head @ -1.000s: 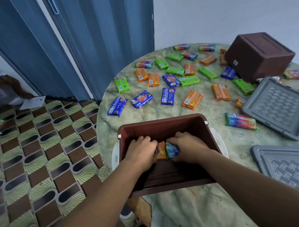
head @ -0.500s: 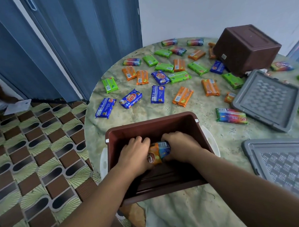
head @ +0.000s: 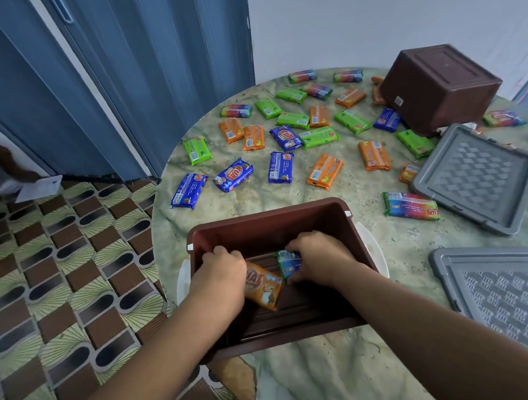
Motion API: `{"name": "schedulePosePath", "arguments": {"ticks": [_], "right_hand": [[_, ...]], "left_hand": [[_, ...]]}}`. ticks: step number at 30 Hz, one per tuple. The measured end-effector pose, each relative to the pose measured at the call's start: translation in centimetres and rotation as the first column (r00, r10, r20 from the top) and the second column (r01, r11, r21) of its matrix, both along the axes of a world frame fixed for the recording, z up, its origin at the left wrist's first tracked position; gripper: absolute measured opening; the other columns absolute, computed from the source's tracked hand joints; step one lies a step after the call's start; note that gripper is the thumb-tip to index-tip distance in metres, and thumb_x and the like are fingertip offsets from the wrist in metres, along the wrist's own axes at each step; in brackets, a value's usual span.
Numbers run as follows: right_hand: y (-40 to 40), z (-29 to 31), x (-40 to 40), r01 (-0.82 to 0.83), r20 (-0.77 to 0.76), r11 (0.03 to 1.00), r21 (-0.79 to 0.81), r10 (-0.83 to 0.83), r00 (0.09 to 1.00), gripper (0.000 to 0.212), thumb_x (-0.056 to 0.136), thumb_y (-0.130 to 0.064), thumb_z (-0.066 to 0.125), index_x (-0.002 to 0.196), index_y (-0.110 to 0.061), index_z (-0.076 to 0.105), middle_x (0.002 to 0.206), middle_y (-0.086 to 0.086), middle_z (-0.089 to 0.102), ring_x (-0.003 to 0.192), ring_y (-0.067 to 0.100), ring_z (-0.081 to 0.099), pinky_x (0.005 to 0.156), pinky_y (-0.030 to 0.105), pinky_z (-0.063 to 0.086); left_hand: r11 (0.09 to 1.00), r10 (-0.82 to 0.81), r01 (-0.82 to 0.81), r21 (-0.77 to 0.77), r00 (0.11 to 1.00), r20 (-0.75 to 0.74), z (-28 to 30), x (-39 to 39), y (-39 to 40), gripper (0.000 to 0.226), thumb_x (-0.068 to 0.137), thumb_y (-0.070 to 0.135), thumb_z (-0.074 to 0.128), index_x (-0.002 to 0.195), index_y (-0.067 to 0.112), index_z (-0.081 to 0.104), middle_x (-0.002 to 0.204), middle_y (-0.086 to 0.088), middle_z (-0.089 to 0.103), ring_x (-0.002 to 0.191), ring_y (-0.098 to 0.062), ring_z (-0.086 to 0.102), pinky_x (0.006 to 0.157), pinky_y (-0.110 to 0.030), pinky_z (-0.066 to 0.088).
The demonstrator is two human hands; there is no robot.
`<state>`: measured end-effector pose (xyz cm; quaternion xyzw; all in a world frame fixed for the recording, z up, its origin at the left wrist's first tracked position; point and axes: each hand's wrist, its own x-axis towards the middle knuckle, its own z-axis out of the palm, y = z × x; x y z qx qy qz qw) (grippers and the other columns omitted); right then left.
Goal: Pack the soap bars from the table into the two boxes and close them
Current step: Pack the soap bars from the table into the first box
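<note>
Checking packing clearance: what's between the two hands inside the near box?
Head view: an orange soap bar by the left hand and a green-blue bar by the right hand, in the open brown box.

The boxes (head: 276,229) (head: 439,86) are moulded in brown plastic of dull sheen; the lids (head: 473,178) (head: 496,286) in grey plastic, patterned in relief. The soap bars (head: 325,170) are wrapped in glossy printed film. The table (head: 379,246) is finished in smooth, marble-look stone.
</note>
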<state>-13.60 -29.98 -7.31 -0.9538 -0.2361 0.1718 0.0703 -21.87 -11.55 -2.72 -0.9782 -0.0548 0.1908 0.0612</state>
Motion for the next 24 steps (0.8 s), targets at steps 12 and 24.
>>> {"name": "schedulePosePath", "arguments": {"ticks": [12, 24], "right_hand": [[-0.1, -0.3, 0.1, -0.002, 0.015, 1.000, 0.011, 0.002, 1.000, 0.069, 0.071, -0.057, 0.084, 0.130, -0.027, 0.062, 0.120, -0.002, 0.061, 0.111, 0.023, 0.056, 0.092, 0.040, 0.053], [0.0, 0.1, -0.3, -0.011, -0.014, 0.999, 0.034, 0.012, 1.000, 0.060, 0.070, -0.047, 0.084, 0.121, -0.029, 0.058, 0.114, -0.003, 0.062, 0.106, 0.022, 0.057, 0.089, 0.039, 0.053]], "left_hand": [[0.937, -0.336, 0.337, -0.088, 0.942, 0.025, -2.4, 0.7, 0.5, 0.053, 0.087, 0.040, 0.069, 0.134, 0.031, 0.048, 0.126, -0.002, 0.052, 0.118, -0.028, 0.049, 0.091, -0.043, 0.044], [0.960, -0.267, 0.278, -0.044, 0.949, 0.168, -2.7, 1.6, 0.0, 0.023, 0.096, 0.028, 0.059, 0.116, 0.020, 0.068, 0.109, -0.004, 0.055, 0.102, -0.029, 0.060, 0.082, -0.041, 0.047]]}}
